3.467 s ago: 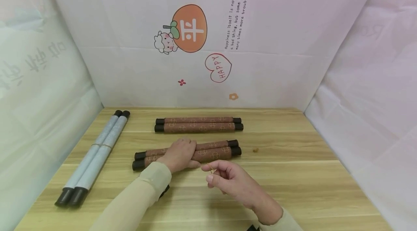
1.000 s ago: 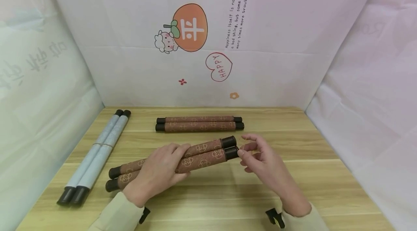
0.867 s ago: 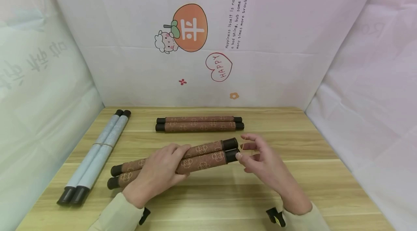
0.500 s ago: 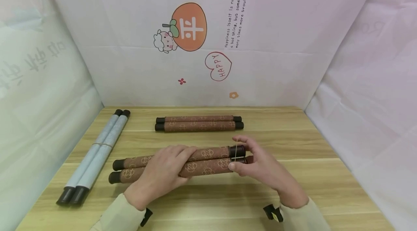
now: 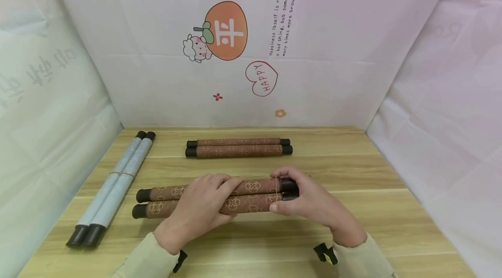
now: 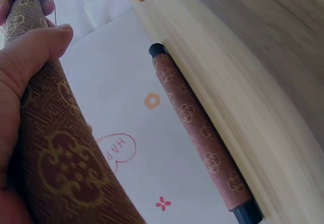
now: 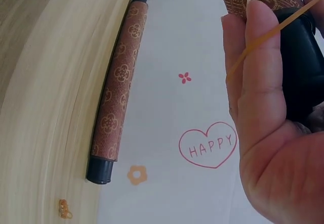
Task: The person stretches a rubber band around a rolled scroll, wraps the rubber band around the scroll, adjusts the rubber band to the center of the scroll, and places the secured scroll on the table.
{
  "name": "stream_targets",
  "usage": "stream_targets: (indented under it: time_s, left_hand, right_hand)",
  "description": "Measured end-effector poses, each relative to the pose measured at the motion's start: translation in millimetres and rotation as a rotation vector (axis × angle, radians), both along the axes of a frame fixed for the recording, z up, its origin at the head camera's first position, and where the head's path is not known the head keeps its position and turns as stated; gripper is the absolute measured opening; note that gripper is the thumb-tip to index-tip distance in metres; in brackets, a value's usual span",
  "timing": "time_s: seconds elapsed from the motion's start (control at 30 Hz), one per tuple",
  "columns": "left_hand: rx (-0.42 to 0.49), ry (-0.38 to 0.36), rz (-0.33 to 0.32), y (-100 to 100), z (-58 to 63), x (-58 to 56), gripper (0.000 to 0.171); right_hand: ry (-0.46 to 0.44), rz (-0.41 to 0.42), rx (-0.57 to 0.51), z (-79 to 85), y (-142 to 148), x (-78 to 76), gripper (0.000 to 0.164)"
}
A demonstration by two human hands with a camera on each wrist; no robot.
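Note:
My left hand [image 5: 201,204] grips two brown scrolls [image 5: 255,203] side by side around their middle, holding them just above the table. They have gold flower patterns and black end caps. My right hand [image 5: 310,201] surrounds their right-hand ends, thumb on the near side and fingers on the far side. A thin yellowish rubber band [image 5: 276,186] is stretched between thumb and fingers, across both scrolls near the caps. In the right wrist view the rubber band [image 7: 278,29] runs over the fingers beside a black cap [image 7: 301,62]. The palm partly hides the cap ends.
Another pair of brown scrolls [image 5: 239,150] lies farther back on the wooden table [image 5: 376,225]. At the left lie two pale blue scrolls [image 5: 135,162] bound by a band [image 5: 121,173]. A small orange clump [image 7: 63,209] sits on the table. White printed cloth [image 5: 321,73] encloses the back and sides.
The left hand has lifted the two scrolls off the table and levelled them. The right hand has brought the stretched rubber band over their right ends, past the black caps onto the brown part.

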State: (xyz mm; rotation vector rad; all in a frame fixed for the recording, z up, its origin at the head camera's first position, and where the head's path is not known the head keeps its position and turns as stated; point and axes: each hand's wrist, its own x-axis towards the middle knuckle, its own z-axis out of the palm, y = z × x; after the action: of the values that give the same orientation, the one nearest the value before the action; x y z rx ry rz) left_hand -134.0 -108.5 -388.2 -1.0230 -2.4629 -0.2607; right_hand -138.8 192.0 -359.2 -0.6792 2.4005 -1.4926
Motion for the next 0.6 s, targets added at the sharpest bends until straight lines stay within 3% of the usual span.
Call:
stream_targets:
  time_s: [0.13, 0.3, 0.47, 0.6]
  left_hand:
    - [0.017, 0.041, -0.020, 7, -1.1, -0.2, 0.092]
    - [-0.004, 0.031, -0.044, 19, 0.0, 1.0, 0.101]
    - [-0.023, 0.042, -0.060, 30, 1.0, 1.2, 0.096]
    - [-0.033, 0.015, -0.073, 33, 1.5, 2.9, 0.114]
  right_hand:
    - [-0.007, -0.004, -0.015, -0.3, -1, 0.4, 0.071]
    - [0.005, -0.013, -0.004, 0.0, -5, 1.9, 0.071]
    - [0.011, -0.033, 0.013, 0.3, -8, 3.2, 0.069]
    - [0.023, -0.054, 0.046, 0.2, -9, 5.3, 0.068]
